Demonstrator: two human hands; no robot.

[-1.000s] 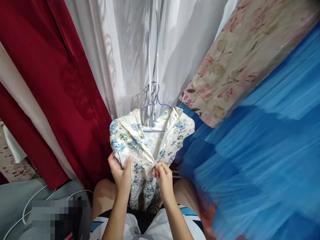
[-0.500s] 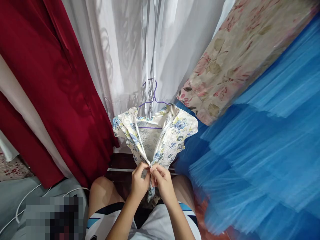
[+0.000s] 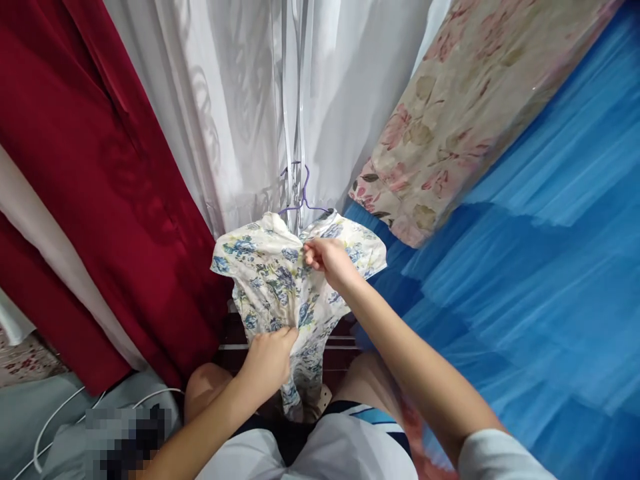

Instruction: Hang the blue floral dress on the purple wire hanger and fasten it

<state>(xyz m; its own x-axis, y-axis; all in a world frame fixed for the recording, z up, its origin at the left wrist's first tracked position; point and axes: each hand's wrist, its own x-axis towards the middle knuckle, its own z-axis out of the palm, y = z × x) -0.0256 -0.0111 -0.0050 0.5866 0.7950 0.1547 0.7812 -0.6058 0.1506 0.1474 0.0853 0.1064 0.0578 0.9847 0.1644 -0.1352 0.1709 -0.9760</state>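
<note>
A white dress with blue and yellow-green flowers (image 3: 280, 273) hangs on a purple hanger (image 3: 305, 193) in front of me. Its front opening is drawn together up to near the neckline. My right hand (image 3: 325, 259) is closed at the top of that opening, pinching the zipper pull, which the fingers hide. Lower down, my left hand (image 3: 270, 360) grips the dress fabric beside the closed seam. The narrow lower end of the dress dangles between my knees.
White curtains (image 3: 240, 120) and hanging white straps (image 3: 293, 100) are behind the dress. Dark red cloth (image 3: 125, 200) hangs to the left, above white cables (image 3: 50, 417). On the right are a pink-flowered cloth (image 3: 425, 147) and layered blue tulle (image 3: 525, 287).
My right hand has moved up from beside the left hand to the neckline, and the dress front has closed. My left hand has stayed low, gripping the fabric.
</note>
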